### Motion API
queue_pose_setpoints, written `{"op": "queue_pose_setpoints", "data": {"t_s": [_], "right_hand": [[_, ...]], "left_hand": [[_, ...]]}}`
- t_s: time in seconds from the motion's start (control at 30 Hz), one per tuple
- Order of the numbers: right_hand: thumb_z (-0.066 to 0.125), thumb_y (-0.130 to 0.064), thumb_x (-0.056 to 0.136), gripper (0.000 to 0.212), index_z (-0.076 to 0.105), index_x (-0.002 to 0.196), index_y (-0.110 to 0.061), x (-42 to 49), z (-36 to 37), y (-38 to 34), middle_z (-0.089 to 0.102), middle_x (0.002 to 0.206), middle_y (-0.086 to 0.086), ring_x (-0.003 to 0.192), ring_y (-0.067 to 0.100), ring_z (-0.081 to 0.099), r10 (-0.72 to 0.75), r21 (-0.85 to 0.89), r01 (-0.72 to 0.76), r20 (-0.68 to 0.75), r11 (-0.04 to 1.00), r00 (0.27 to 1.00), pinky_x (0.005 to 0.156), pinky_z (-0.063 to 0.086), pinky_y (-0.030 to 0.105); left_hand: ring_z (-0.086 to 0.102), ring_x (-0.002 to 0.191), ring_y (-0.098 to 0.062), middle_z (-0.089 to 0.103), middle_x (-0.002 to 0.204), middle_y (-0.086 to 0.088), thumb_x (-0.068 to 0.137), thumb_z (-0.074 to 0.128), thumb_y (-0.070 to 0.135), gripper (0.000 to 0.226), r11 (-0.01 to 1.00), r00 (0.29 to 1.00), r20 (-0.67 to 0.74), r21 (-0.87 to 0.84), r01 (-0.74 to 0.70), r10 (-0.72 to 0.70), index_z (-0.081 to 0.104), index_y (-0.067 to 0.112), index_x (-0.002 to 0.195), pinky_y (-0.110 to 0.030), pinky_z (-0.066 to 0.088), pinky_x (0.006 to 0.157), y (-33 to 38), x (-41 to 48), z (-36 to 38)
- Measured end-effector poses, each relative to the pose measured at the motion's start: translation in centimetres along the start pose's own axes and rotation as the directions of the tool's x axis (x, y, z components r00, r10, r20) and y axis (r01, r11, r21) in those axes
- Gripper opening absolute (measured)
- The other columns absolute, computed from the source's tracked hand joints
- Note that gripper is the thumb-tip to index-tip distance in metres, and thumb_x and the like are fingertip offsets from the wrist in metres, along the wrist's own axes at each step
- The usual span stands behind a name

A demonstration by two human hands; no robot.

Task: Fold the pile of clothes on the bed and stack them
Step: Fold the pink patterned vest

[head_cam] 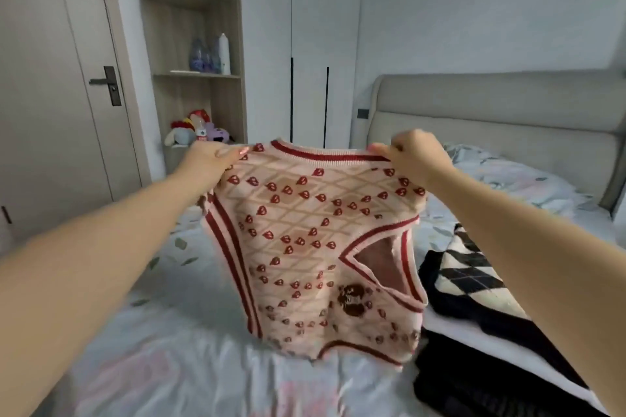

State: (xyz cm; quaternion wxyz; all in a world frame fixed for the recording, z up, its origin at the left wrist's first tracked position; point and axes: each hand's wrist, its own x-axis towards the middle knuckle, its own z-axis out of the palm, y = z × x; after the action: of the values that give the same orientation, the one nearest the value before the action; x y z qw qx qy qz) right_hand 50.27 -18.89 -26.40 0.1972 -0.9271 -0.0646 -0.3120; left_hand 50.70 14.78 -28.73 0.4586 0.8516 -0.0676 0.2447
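Head view, one frame, wide-angle, edges bent.

Hidden or unclear:
- Left hand (216, 154): pinches the vest's top ribbed edge at its left corner. The thumb lies on the near face and the fingers are out of sight behind the knit.
- Right hand (413, 152): fingers curled over the same edge at the right corner, clamped on it. The fingertips are partly buried in the fabric.
- Vest (305, 230): pink knit with red hearts and red-striped trim, held up spread between the two hands above the bed. Its lower edge is blurred, and whether it touches the sheet cannot be told. A brown emblem low on the front is too smeared to read.
- Bed (162, 332): pale printed sheet. The middle is screened by the vest.
- Argyle garment (474, 274): black and white, on the bed right of the vest, partly covered by the right forearm.
- Dark clothes (481, 355): lie below the argyle garment, cut off by the frame's bottom edge. The number of pieces is unclear.

Surroundings:
- Headboard (491, 118): padded, grey, behind the right hand.
- Wardrobe (325, 44): white doors, behind the vest.
- Shelf (179, 27): open, left of the wardrobe, holding bottles (210, 51) and, lower down, plush toys (196, 130).
- Door (50, 78): far left, closed.
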Motion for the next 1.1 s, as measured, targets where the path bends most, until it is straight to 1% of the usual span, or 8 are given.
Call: {"op": "queue_pose_setpoints", "data": {"t_s": [0.2, 0.43, 0.67, 0.73, 0.8, 0.9, 0.97, 1.1], "right_hand": [[0.057, -0.062, 0.087, 0.063, 0.036, 0.054, -0.013, 2.6, -5.6, -3.6, 0.04, 0.049, 0.004, 0.049, 0.019, 0.037, -0.122, -0.005, 0.123, -0.201, 0.992, 0.972, 0.05, 0.033, 0.031], [0.061, -0.045, 0.09, 0.06, 0.053, 0.064, 0.008, -9.9, -1.4, -2.4, 0.045, 0.054, 0.011, 0.05, 0.019, 0.037, -0.197, 0.203, 0.157, 0.2, 0.967, 0.96, 0.045, 0.028, 0.02], [0.048, -0.073, 0.085, 0.055, 0.058, 0.06, -0.025, -31.8, 5.5, 2.7, 0.046, 0.05, -0.017, 0.05, 0.003, 0.041, -0.243, 0.313, -0.019, 0.773, 0.95, 0.587, 0.056, 0.033, 0.018], [0.045, -0.077, 0.082, 0.033, 0.067, 0.069, -0.055, -35.7, 5.9, 3.1, 0.056, 0.06, -0.038, 0.067, -0.013, 0.056, -0.255, 0.309, -0.053, 0.859, 0.95, 0.443, 0.086, 0.04, 0.013], [0.045, -0.074, 0.081, 0.017, 0.058, 0.071, -0.074, -37.4, 5.7, 3.3, 0.054, 0.073, -0.052, 0.088, -0.029, 0.051, -0.215, 0.264, -0.073, 0.891, 0.962, 0.4, 0.116, 0.016, 0.03], [0.048, -0.074, 0.083, 0.049, 0.074, 0.082, -0.032, -36.8, 5.7, 4.1, 0.061, 0.07, -0.027, 0.07, -0.014, 0.055, -0.138, 0.222, -0.17, 0.905, 0.96, 0.402, 0.091, 0.038, 0.014], [0.049, -0.069, 0.086, 0.046, 0.063, 0.064, -0.031, -35.4, 5.7, 4.3, 0.052, 0.067, -0.015, 0.057, -0.003, 0.046, -0.175, 0.269, -0.204, 0.905, 0.941, 0.387, 0.065, 0.039, 0.012], [0.059, -0.045, 0.095, 0.049, 0.04, 0.053, -0.029, -32.0, 7.8, 4.6, 0.035, 0.05, -0.015, 0.05, 0.003, 0.033, -0.242, 0.367, -0.226, 0.866, 0.903, 0.437, 0.055, 0.031, 0.014]], "left_hand": [[0.054, 0.052, 0.005, 0.059, 0.063, 0.006, 0.092, 0.062, 0.045, 0.035, 0.96, 0.96, -0.103, 0.137, -0.246, 0.261, 0.063, 0.024, 0.064, -0.003, 0.032, 0.043, 5.8, 1.5, -6.7], [0.052, 0.058, -0.015, 0.061, 0.06, -0.009, 0.058, 0.061, 0.076, 0.043, 0.966, 0.931, 0.364, 0.236, -0.104, 0.011, 0.075, 0.035, 0.064, -0.028, 0.042, 0.056, -0.5, -10.5, -8.7], [0.026, 0.053, -0.006, 0.026, 0.061, 0.019, 0.063, 0.064, 0.082, 0.063, 0.963, 0.542, 0.801, 0.258, 0.073, -0.255, 0.047, 0.024, 0.046, -0.019, 0.021, 0.05, -11.8, -31.5, -3.4], [0.025, 0.051, -0.002, 0.027, 0.05, 0.014, 0.074, 0.067, 0.071, 0.064, 0.969, 0.46, 0.854, 0.234, 0.079, -0.244, 0.044, 0.017, 0.05, -0.019, 0.019, 0.048, -13.0, -34.5, -2.4], [0.026, 0.049, -0.001, 0.031, 0.049, 0.013, 0.081, 0.068, 0.063, 0.069, 0.969, 0.395, 0.885, 0.222, 0.109, -0.247, 0.049, 0.001, 0.058, -0.02, 0.018, 0.049, -13.4, -35.4, -1.7], [0.025, 0.051, -0.004, 0.03, 0.051, 0.014, 0.078, 0.06, 0.073, 0.065, 0.969, 0.339, 0.908, 0.225, 0.097, -0.245, 0.043, 0.016, 0.052, -0.023, 0.018, 0.05, -13.3, -34.1, -1.1], [0.023, 0.051, -0.006, 0.028, 0.051, 0.013, 0.078, 0.056, 0.077, 0.062, 0.967, 0.338, 0.906, 0.241, 0.088, -0.257, 0.037, 0.024, 0.051, -0.022, 0.019, 0.05, -13.5, -32.2, -0.8], [0.026, 0.05, -0.007, 0.026, 0.052, 0.01, 0.079, 0.061, 0.072, 0.061, 0.947, 0.517, 0.795, 0.286, 0.144, -0.318, 0.036, 0.024, 0.052, -0.021, 0.026, 0.053, -15.2, -27.4, 0.5]]}}
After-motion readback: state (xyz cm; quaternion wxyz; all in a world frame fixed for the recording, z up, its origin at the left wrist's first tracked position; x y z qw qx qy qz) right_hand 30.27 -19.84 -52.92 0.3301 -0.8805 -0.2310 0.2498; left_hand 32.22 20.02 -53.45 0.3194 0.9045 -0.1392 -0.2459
